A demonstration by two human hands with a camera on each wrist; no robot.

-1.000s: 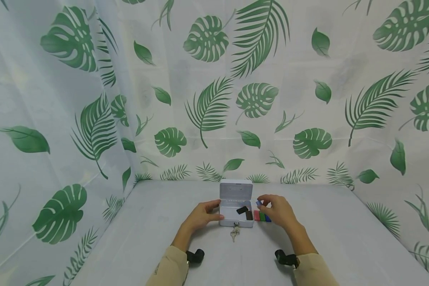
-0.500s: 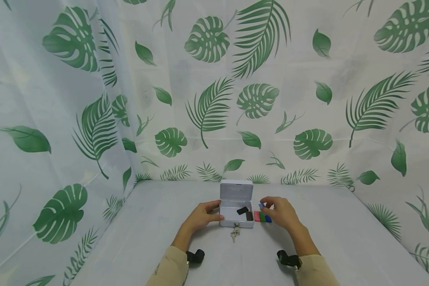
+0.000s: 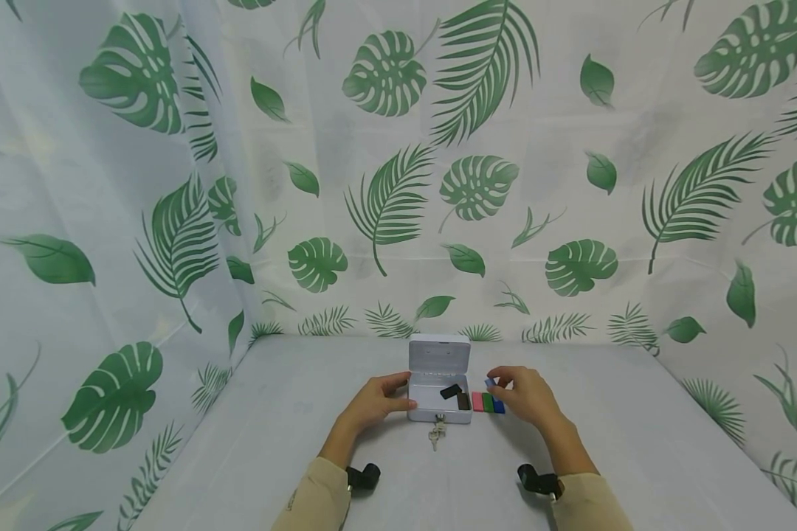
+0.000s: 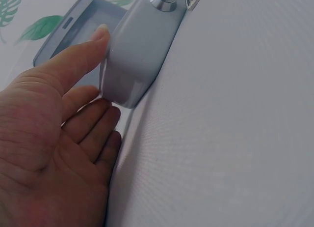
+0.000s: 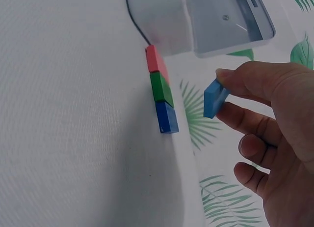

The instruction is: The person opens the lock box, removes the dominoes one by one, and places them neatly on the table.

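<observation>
My left hand holds the left side of a small white cash box, thumb at the rim and fingers along the outer wall. The lid stands up at the back. Two dark flat blocks lie inside, towards the right. Between thumb and forefinger, my right hand pinches a light blue block, raised above the table; the other fingers curl loosely. Under it, a pink block, a green block and a dark blue block lie in a row beside the box's right wall.
Keys hang from the lock at the box's front. A white cloth covers the table. Leaf-printed curtains stand behind and to the left. Each wrist wears a black camera.
My right hand has moved slightly right and down with the light blue block, from near the box to above the dark blue block. The left hand and the box keep their place.
</observation>
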